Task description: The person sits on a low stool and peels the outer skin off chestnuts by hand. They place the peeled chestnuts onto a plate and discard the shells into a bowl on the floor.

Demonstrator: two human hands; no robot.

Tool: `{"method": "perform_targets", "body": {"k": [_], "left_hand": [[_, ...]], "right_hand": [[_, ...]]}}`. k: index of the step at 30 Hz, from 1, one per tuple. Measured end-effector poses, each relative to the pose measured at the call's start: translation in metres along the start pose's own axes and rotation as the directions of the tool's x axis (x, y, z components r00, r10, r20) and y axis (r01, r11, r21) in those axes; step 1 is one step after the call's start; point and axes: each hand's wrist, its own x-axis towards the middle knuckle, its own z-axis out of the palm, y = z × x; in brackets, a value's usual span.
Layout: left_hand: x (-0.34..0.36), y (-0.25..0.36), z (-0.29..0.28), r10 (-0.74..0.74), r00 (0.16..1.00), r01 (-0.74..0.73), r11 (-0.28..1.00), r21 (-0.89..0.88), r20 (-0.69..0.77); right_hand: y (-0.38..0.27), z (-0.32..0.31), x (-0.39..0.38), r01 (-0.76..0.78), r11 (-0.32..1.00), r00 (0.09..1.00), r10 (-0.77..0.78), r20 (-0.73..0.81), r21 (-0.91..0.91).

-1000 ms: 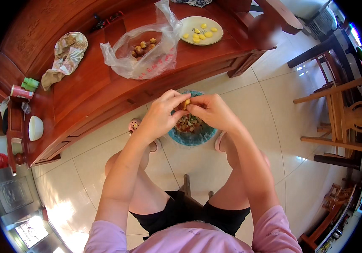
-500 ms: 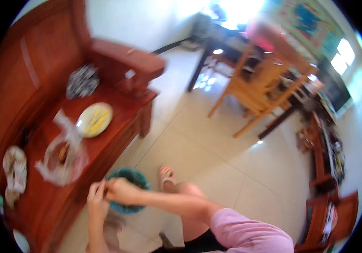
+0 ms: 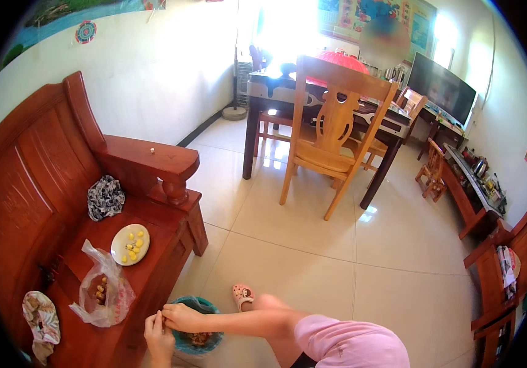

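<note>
Above the edge of a teal bin (image 3: 216, 345), my left hand (image 3: 159, 334) and my right hand (image 3: 183, 318) meet with fingertips pinched together. Between them is a small brown thing, apparently a chestnut (image 3: 164, 317), mostly covered by the fingers. Brown shell scraps (image 3: 199, 338) lie inside the bin, which has a thin plastic liner. On the wooden bench to the left sits a clear plastic bag (image 3: 118, 299) with several brown chestnuts (image 3: 100, 291) in it. Behind it, a white plate (image 3: 119, 253) holds several yellow peeled kernels (image 3: 131, 246).
The red-brown bench (image 3: 73, 279) runs along my left, with a crumpled patterned cloth (image 3: 105, 198) and another cloth (image 3: 42, 325) on it. Ahead stand a wooden chair (image 3: 328, 153) and a dark table (image 3: 256, 122). My foot in a pink clog (image 3: 242, 295) rests beside the bin.
The view has tilted up and steadied, so more of the room shows and the bench sits lower. My hands remain together by the bin, still pinching.
</note>
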Motion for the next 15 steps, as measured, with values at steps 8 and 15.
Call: {"method": "perform_targets", "body": {"k": [8, 15], "left_hand": [[0.004, -0.024, -0.008, -0.219, 0.973, 0.230, 0.917, -0.326, 0.072], [0.009, -0.030, -0.021, -0.557, 0.792, 0.563, 0.505, -0.655, 0.251]], "right_hand": [[0.005, -0.017, 0.019, -0.206, 0.912, 0.959, 0.117, 0.258, 0.354], [0.003, -0.037, 0.026, -0.314, 0.902, 0.869, 0.147, 0.473, 0.296]]}}
